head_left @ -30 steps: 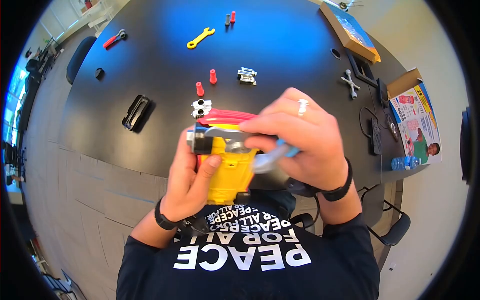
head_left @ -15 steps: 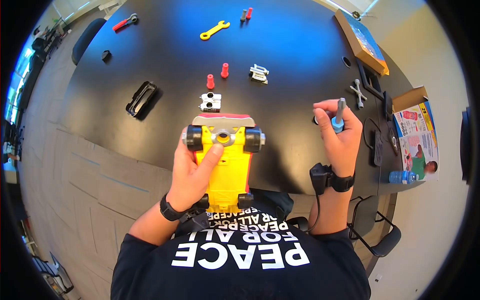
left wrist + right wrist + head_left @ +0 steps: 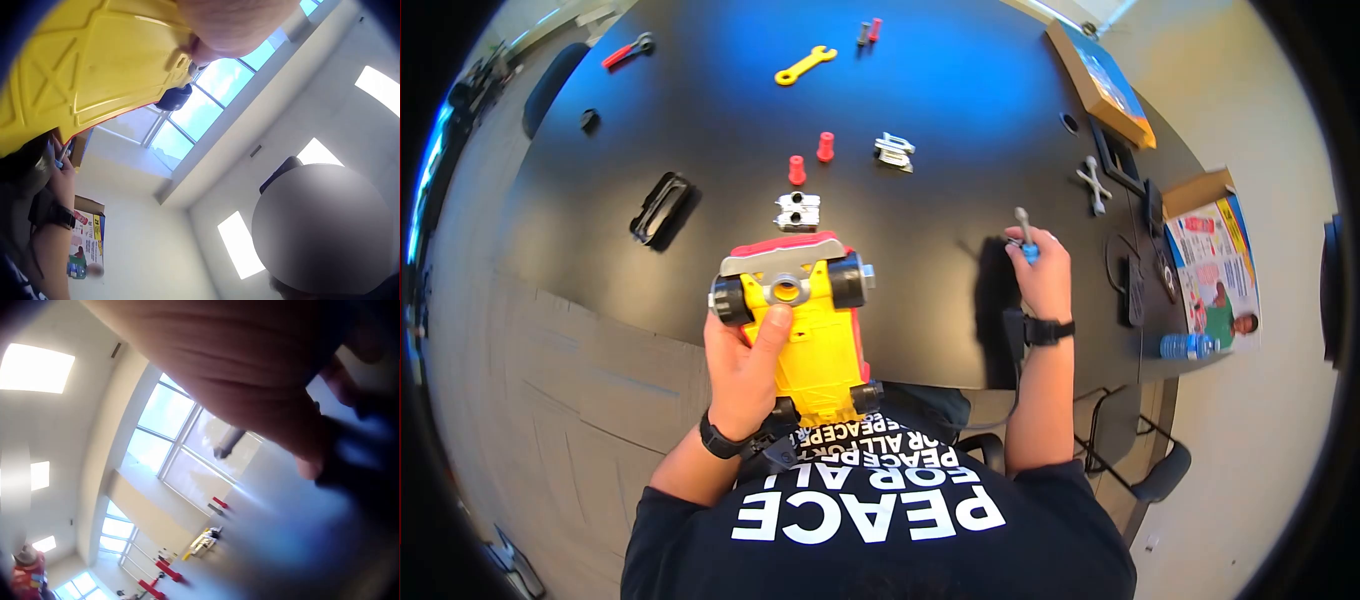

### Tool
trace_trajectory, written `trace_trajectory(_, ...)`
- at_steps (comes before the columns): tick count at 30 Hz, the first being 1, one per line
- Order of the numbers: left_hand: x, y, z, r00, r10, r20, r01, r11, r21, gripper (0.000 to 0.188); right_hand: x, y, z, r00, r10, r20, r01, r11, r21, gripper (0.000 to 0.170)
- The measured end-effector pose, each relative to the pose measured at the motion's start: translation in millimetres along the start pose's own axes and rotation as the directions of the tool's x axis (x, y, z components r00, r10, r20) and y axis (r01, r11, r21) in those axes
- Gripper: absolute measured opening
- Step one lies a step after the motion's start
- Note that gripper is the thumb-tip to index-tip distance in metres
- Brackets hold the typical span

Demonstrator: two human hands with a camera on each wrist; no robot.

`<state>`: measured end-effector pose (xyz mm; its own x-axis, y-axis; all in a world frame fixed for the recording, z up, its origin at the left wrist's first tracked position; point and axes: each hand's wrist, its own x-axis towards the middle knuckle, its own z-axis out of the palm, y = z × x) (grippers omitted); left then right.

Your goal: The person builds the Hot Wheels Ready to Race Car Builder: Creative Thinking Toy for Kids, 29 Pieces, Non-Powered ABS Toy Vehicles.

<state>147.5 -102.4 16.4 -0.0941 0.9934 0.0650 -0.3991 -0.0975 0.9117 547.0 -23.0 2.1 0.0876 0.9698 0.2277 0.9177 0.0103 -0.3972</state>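
In the head view my left hand (image 3: 740, 375) grips a toy car (image 3: 815, 350) upside down, thumb across its yellow underside. The car has a red body, black wheels and a grey ring-shaped part (image 3: 788, 289) between the front wheels. Out to the right, above the table, my right hand (image 3: 1045, 285) holds a toy screwdriver (image 3: 1029, 253) with a blue handle and a grey shaft pointing up. The left wrist view shows the yellow underside (image 3: 119, 69) close up. The screwdriver's shaft (image 3: 229, 442) sticks out past my right hand in the right wrist view.
Beyond the car lie a silver engine piece (image 3: 798, 213), red bolts (image 3: 826, 147) and another silver piece (image 3: 894, 152). A black frame (image 3: 662, 210) and red ratchet (image 3: 628, 51) are left, a yellow wrench (image 3: 806, 66) farther back. At right are a grey cross wrench (image 3: 1093, 187) and bottle (image 3: 1188, 346).
My right hand has moved away from the car's front end to the right, carrying the screwdriver. The car has swung left and tilted slightly in my left hand.
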Motion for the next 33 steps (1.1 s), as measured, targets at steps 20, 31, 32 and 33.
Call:
trace_trajectory(20,-13,34,20,0.869,0.423,0.256,-0.494,0.767,0.409,0.059,-72,-221,-70,0.935,-0.329,-0.130,0.338,0.721,0.606,0.039)
trace_trajectory(31,-14,47,16,0.847,0.487,0.213,-0.524,0.701,0.483,0.074,-93,-215,-44,0.932,-0.298,0.207,-0.030,0.506,0.862,0.032)
trace_trajectory(32,-13,52,14,0.847,0.486,0.213,-0.524,0.698,0.488,0.074,-97,-215,-46,0.914,-0.322,0.246,-0.074,0.464,0.883,0.028)
trace_trajectory(33,-12,58,13,0.802,0.570,0.179,-0.563,0.622,0.545,0.075,-99,-210,-44,0.898,-0.407,0.167,0.033,0.441,0.897,0.023)
